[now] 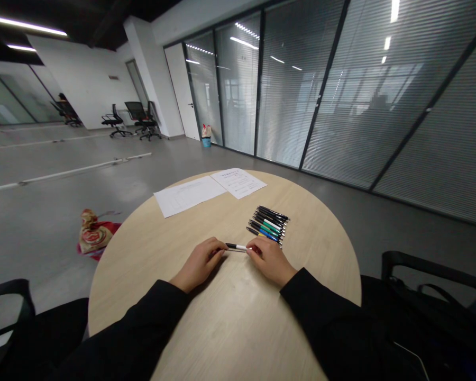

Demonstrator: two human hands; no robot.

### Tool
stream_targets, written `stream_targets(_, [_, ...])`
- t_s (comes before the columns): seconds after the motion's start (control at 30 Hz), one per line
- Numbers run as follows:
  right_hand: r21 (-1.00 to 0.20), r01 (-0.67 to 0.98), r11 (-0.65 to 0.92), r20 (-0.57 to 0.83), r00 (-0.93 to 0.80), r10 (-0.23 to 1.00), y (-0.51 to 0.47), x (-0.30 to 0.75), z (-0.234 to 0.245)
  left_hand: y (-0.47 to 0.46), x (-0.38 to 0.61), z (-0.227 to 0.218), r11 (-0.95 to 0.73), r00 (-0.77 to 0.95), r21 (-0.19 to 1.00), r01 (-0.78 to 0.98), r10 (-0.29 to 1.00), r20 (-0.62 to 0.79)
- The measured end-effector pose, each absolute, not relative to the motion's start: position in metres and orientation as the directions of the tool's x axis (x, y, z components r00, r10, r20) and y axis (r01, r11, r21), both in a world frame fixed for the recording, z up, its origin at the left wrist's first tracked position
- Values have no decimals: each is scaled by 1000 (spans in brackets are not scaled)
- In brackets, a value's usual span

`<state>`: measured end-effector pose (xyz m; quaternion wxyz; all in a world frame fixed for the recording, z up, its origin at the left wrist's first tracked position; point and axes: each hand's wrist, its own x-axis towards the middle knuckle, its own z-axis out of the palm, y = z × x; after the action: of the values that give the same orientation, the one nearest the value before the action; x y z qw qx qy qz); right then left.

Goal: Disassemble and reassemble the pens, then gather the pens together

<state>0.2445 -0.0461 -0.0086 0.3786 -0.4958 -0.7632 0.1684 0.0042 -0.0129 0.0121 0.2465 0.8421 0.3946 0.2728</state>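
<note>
A black-and-white retractable pen (237, 246) lies level between my two hands above the round light-wood table (238, 323). My left hand (200, 263) has its curled fingers at the pen's black end. My right hand (269, 259) closes on the other end, and its fingers hide the tip. Just beyond my right hand, a row of several pens (267, 226) with black, white, green and blue barrels lies side by side. Two printed paper sheets (238, 182) lie overlapping at the table's far edge.
Black chairs (420, 280) stand close on both sides of the table, with a dark bag on the right one. A printed snack bag (93, 233) lies on the grey floor to the left. Blinded glass walls (341, 90) stand beyond the table to the right.
</note>
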Motion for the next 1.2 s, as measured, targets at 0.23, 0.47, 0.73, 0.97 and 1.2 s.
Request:
stream_targets(0.23, [-631, 613, 475, 400, -268, 877, -46, 244, -10, -15, 6, 15, -576, 538, 627, 524, 795, 280])
stream_targets(0.47, [-615, 664, 426, 378, -227, 898, -45, 245, -11, -9, 3, 8, -545, 474, 575, 611, 833, 285])
stream_targets(0.73, [-591, 713, 379, 349, -198, 916, -44, 245, -13, -6, -1, 4, -439, 341, 531, 725, 898, 277])
stream_targets(0.97, [-500, 790, 355, 323, -210, 923, -46, 245, -12, -6, -1, 4, -396, 335, 406, 823, 917, 216])
stream_targets(1.2, [-428, 834, 347, 319, -220, 922, -48, 244, -9, -5, -1, 1, -442, 394, 307, 843, 895, 207])
